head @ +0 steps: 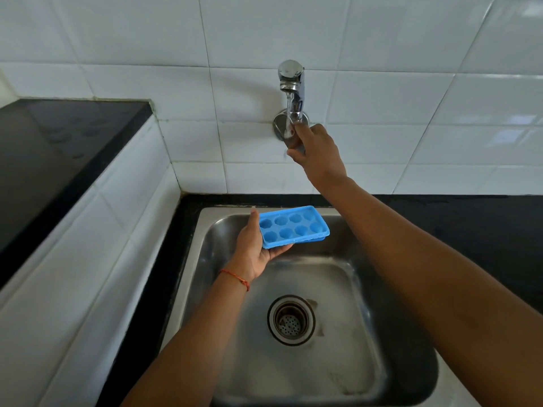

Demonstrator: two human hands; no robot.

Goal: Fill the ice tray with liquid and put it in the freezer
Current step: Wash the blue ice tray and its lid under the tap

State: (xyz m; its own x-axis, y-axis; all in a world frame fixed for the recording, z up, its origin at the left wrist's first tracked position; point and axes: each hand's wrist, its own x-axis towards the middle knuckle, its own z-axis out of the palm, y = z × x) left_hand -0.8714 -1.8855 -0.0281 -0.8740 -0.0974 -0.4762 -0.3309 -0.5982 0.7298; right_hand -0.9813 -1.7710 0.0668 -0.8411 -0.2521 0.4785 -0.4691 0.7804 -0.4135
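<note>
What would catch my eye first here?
The bright blue ice tray, held in the left hand over the back of the steel sink, stands out most. Above it, the right hand grips the shiny tap on the white tiled wall.

The rectangular plastic ice tray (293, 227) is showing bright sky blue all over, its eight round cups patterned in two rows of four. The wall-mounted metal tap (291, 74) is gleaming silver chrome. The glossy square wall tiles (117, 39) are shining white, crossed by a pale grey grout grid. The polished stone worktop (470, 218) is looking black. The stainless steel sink (217, 239) is showing dull grey, its round drain strainer (291, 321) dotted with holes. A thin thread wristband (236, 279) is glowing orange-red.
</note>
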